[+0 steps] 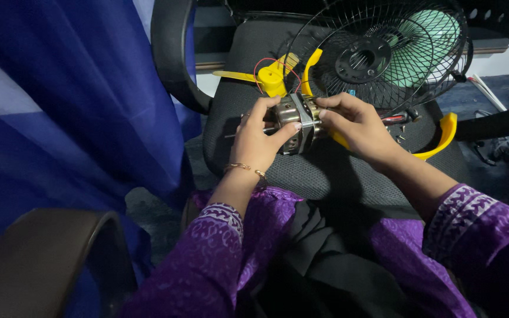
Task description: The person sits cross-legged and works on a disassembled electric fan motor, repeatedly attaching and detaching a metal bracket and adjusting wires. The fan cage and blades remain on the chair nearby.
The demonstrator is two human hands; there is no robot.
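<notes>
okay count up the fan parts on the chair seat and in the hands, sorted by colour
Yellow: 2, the curved ring and the hub piece with wires
Black: 1, the wire fan guard
Green: 1, the fan blade behind the guard
Silver metal: 1, the motor, held by left hand and right hand
Total: 5
</notes>
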